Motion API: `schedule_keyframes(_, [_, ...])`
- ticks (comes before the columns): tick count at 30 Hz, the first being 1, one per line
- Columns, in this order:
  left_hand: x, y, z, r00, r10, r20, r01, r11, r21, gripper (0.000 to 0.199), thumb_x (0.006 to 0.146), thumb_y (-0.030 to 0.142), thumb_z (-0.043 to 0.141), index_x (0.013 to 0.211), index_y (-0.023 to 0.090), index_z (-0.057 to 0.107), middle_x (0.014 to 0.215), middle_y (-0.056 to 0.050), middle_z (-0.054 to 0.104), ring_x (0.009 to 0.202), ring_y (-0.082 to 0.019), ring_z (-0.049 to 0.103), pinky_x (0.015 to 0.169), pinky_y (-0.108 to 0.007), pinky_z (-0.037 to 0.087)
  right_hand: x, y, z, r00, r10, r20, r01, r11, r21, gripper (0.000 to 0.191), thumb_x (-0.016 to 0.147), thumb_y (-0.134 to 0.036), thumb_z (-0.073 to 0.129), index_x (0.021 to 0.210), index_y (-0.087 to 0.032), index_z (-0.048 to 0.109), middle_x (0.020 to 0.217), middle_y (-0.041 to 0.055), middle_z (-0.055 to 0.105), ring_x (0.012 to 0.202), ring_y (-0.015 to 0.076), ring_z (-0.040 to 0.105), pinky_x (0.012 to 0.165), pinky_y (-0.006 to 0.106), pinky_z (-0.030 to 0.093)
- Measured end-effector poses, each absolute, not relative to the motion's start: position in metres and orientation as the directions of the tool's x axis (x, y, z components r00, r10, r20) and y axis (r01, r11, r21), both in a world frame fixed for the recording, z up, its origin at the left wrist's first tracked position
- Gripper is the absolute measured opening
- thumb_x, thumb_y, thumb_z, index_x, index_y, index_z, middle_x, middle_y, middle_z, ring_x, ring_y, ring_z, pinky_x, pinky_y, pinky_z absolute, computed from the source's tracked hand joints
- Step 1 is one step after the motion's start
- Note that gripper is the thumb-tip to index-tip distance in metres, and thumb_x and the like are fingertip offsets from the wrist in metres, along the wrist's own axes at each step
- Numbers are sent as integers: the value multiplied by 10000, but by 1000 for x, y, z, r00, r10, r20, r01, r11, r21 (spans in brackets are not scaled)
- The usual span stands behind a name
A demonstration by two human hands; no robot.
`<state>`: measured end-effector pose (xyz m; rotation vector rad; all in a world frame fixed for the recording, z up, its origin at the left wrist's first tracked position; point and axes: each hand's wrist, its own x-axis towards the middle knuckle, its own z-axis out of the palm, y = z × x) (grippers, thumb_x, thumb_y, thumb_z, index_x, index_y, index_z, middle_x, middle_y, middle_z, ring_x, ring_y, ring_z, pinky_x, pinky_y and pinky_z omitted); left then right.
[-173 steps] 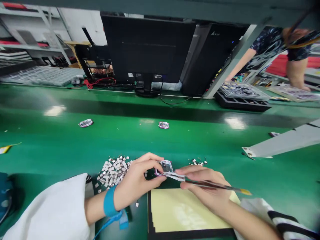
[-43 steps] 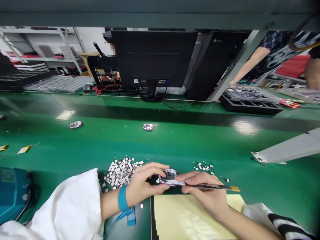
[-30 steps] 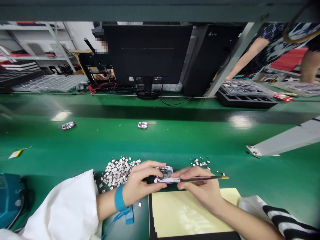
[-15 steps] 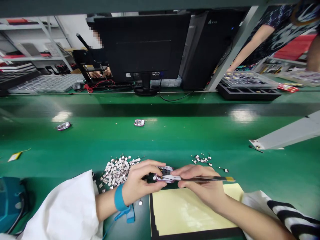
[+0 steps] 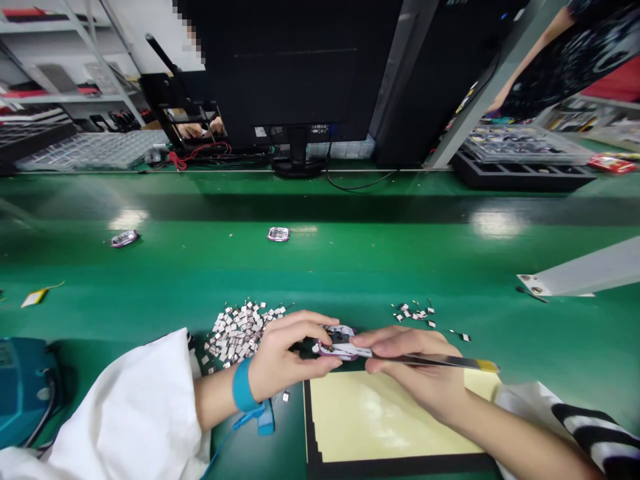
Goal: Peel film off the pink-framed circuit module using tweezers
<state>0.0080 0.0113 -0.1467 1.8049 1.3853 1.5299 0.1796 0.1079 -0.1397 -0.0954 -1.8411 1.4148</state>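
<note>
My left hand (image 5: 287, 353) pinches a small pink-edged electronic module (image 5: 339, 347) between thumb and fingers, just above the bench. My right hand (image 5: 413, 367) is shut on a pair of metal tweezers (image 5: 435, 361) with a yellow-tipped end, and their points reach the module. The tweezers' tips are hidden by the fingers and the module. Left of my left hand lies a heap of small silver pieces (image 5: 241, 331). A smaller scatter of them (image 5: 413, 313) lies beyond my right hand. A yellow sheet (image 5: 385, 417) on a black mat lies beneath my right wrist.
Blue wrist strap (image 5: 243, 385) on my left wrist, its cord running down. Blue device (image 5: 25, 387) at far left. Loose modules (image 5: 278, 234) on the green bench (image 5: 320, 267). Monitor back (image 5: 290, 73) and black tray (image 5: 523, 177) beyond. White board (image 5: 585, 270) at right. A co-worker's arm (image 5: 530, 47) at top right.
Both hands keep their hold on the module and tweezers. The view has shifted slightly, and the co-worker's arm has moved toward the top right corner.
</note>
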Motion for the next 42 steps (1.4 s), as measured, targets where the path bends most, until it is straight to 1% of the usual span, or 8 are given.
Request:
schedule_keyframes(4, [9, 11, -146, -93, 853, 513, 425, -431, 796, 143, 680, 224, 676, 732, 125, 587, 922, -85, 624, 825, -125, 598, 738, -176, 468, 178, 108, -140, -676, 487, 553, -421, 361, -832, 359, 652, 4, 672, 916, -234, 619, 897, 22, 652, 791, 175, 630, 717, 279, 545])
schedule_keyframes(9, [9, 12, -147, -87, 845, 527, 440, -442, 782, 136, 696, 239, 660, 733, 129, 590, 917, -80, 624, 812, -123, 599, 719, -177, 470, 177, 107, -142, -680, 473, 561, -441, 347, -828, 375, 661, 6, 663, 933, -247, 613, 914, 17, 649, 805, 170, 628, 729, 281, 544])
schedule_keyframes(16, [8, 10, -148, -64, 841, 538, 456, -455, 765, 131, 703, 231, 656, 756, 139, 580, 944, -72, 616, 836, -120, 591, 747, -183, 464, 175, 107, -138, -663, 487, 568, -457, 337, -823, 350, 655, -1, 672, 908, -241, 634, 874, 19, 658, 774, 159, 633, 712, 255, 543])
schedule_keyframes(20, [8, 8, -150, -67, 848, 525, 456, -442, 772, 172, 692, 201, 666, 814, 144, 559, 976, -84, 602, 887, -144, 580, 773, -216, 469, 176, 106, -138, -661, 505, 556, -456, 318, -831, 333, 655, -14, 677, 891, -244, 637, 861, 15, 660, 763, 156, 634, 706, 256, 543])
schedule_keyframes(26, [9, 6, -153, -72, 848, 525, 428, -450, 784, 247, 702, 199, 656, 901, 151, 520, 995, -99, 588, 914, -169, 576, 761, -251, 493, 177, 105, -140, -664, 514, 543, -453, 301, -839, 319, 659, -18, 675, 883, -243, 635, 863, 21, 660, 763, 161, 634, 709, 270, 543])
schedule_keyframes(32, [9, 7, -154, -59, 826, 560, 438, -482, 758, 252, 692, 178, 666, 899, 147, 526, 1004, -90, 587, 944, -162, 561, 813, -249, 474, 178, 105, -141, -671, 514, 535, -449, 293, -844, 329, 662, -1, 664, 878, -247, 633, 861, 22, 660, 758, 169, 635, 700, 283, 544])
schedule_keyframes(39, [9, 7, -150, -34, 812, 583, 460, -505, 730, 245, 683, 162, 674, 888, 132, 544, 1001, -88, 590, 928, -138, 564, 815, -208, 455, 177, 105, -139, -665, 536, 520, -440, 281, -853, 327, 655, 8, 664, 865, -242, 636, 851, 22, 662, 756, 159, 634, 696, 267, 544])
schedule_keyframes(42, [9, 7, -149, -25, 809, 587, 465, -510, 724, 243, 688, 160, 668, 899, 126, 552, 1000, -94, 590, 924, -138, 565, 811, -208, 456, 177, 105, -139, -668, 538, 515, -442, 270, -856, 308, 658, -6, 668, 856, -240, 638, 843, 21, 663, 752, 159, 634, 694, 271, 546])
